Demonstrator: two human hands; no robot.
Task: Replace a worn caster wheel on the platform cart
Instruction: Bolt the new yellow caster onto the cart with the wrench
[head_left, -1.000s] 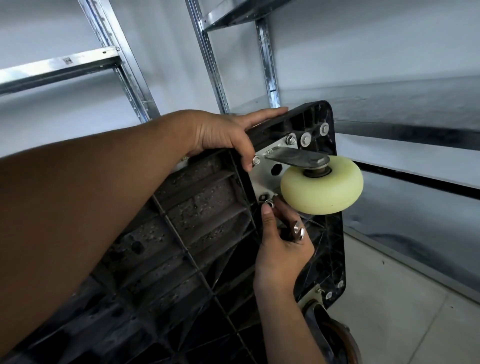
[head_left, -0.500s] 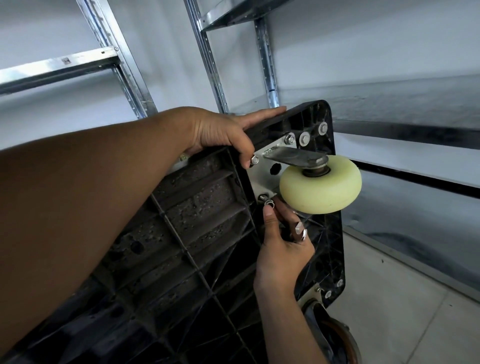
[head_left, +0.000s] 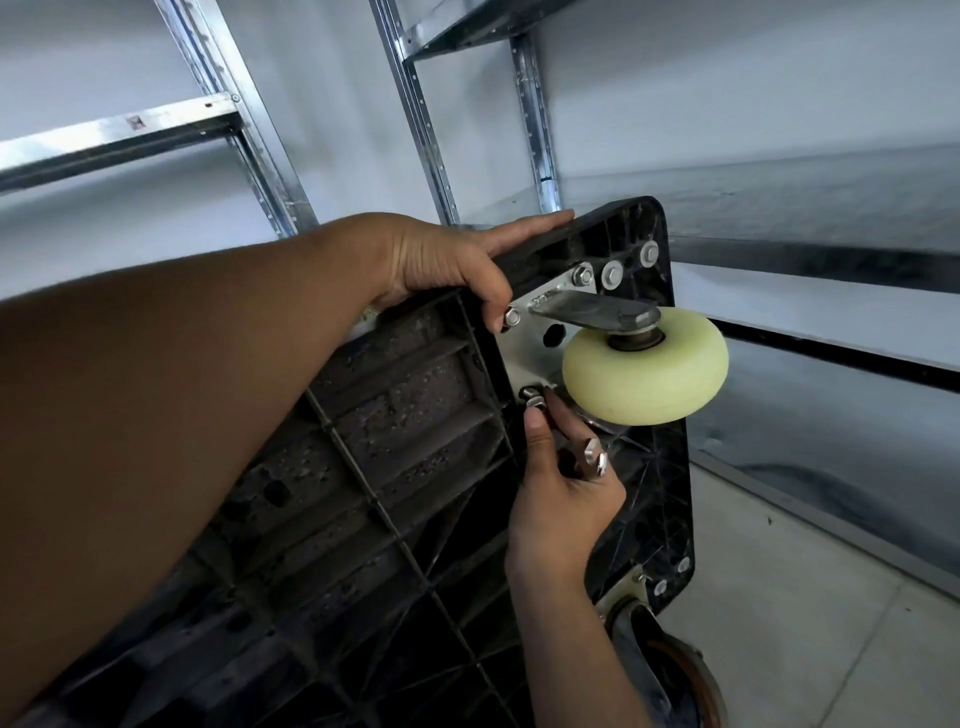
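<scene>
The right hand (head_left: 561, 499) pinches a nut (head_left: 534, 400) between thumb and forefinger at the lower corner of the caster plate (head_left: 524, 348), its other fingers (head_left: 576, 441) curled round a shiny wrench (head_left: 593, 457). Just up and right of them sits the cream wheel (head_left: 644, 376). Above, the left hand (head_left: 441, 260) grips the top edge of the tipped cart (head_left: 395, 415), its thumb beside another nut (head_left: 511, 317).

At 7 o'clock platform cart (head_left: 395, 467) cut off by the frame, dark caster (head_left: 670, 670) at 5 o'clock clipped by the bottom edge, metal tool (head_left: 595, 457) mostly hidden inside right hand (head_left: 561, 499), small nut (head_left: 534, 400) at its thumb tip too small to tell
</scene>
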